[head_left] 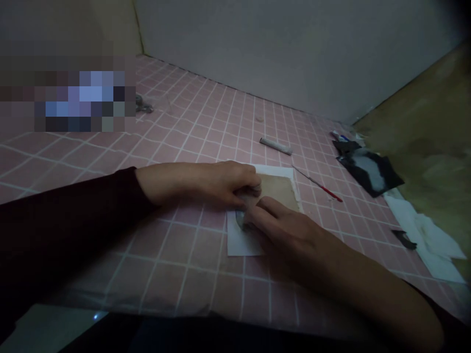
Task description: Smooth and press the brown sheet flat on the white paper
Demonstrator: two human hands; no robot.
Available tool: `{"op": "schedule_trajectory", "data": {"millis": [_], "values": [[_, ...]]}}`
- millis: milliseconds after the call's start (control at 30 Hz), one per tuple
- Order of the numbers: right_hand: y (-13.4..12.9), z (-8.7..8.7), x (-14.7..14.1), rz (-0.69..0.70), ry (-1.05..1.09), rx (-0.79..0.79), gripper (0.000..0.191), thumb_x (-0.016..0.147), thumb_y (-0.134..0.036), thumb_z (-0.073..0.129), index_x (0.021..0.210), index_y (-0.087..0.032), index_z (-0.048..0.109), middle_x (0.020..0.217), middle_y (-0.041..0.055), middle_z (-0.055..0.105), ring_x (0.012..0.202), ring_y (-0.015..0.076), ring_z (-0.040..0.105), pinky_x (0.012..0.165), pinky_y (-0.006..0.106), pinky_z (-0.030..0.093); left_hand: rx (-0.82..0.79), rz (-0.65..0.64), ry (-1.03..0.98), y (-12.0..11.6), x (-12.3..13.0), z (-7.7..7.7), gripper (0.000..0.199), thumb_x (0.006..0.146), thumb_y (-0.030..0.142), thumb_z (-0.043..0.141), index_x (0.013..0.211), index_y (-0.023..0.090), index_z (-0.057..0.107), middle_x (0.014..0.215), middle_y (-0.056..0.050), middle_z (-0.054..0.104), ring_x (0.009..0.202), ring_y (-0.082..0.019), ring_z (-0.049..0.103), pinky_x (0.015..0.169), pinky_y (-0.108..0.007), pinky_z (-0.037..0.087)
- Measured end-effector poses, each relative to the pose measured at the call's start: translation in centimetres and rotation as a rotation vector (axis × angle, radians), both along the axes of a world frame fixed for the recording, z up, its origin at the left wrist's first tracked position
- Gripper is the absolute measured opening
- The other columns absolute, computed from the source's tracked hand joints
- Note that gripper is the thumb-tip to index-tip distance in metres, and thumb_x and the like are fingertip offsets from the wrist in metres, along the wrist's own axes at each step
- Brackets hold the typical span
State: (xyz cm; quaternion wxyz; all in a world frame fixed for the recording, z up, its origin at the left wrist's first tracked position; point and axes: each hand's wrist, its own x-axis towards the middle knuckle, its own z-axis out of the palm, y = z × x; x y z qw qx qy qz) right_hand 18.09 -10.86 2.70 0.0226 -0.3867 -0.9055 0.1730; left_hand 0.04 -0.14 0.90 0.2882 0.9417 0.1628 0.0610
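A white sheet of paper (pixel 241 245) lies near the table's front edge, with a flat beige piece (pixel 277 189) on it. My left hand (pixel 226 184) reaches in from the left over the paper, its fingers curled. My right hand (pixel 277 220) comes from the right, fingers bent and pinched close to the left fingertips. Between and below the fingertips shows a small greyish piece (pixel 240 219), mostly covered by my right fingers. What my left fingers hold, if anything, is hidden.
Beyond the paper lies a grey tube (pixel 275 146). A thin red-handled tool (pixel 318 184) is to its right. Farther right are a black packet (pixel 370 171), white tissues (pixel 434 235) and a dark curved scrap (pixel 405 239). The pink checked tablecloth (pixel 165 142) meets a wall behind.
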Motion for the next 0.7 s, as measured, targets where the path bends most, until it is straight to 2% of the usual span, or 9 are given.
{"op": "schedule_trajectory", "data": {"millis": [133,400,700], "values": [[0.2,-0.2,-0.1,0.076,-0.04,0.057,0.016,0.087,-0.005,0.036,0.086,-0.016,0.047,0.088,0.0039,0.048,0.069,0.0127,0.041,0.061,0.026,0.037,0.005,-0.007,-0.018,0.0,0.0,-0.2,0.016,0.076,0.014,0.055,0.091,0.017,0.06,0.082,0.001,0.054,0.07,-0.008,0.048,0.062,-0.02,0.035],[0.8,-1.6,-0.8,0.057,-0.032,0.186,0.012,0.08,-0.01,0.042,0.085,-0.013,0.052,0.087,0.0096,0.051,0.079,0.0189,0.046,0.072,0.033,0.043,0.019,-0.036,-0.066,0.2,-0.1,-0.6,0.018,0.078,0.015,0.048,0.092,0.018,0.06,0.08,0.0,0.056,0.068,-0.01,0.049,0.061,-0.022,0.035],[1.1,-2.5,-1.1,-0.004,0.069,0.244,0.013,0.088,-0.016,0.043,0.079,-0.015,0.053,0.08,0.0049,0.049,0.067,0.0139,0.043,0.062,0.028,0.04,0.037,-0.029,-0.078,0.2,-0.1,-1.1,0.011,0.077,0.015,0.049,0.084,0.017,0.058,0.077,0.0,0.057,0.066,-0.01,0.049,0.058,-0.023,0.033]]}}
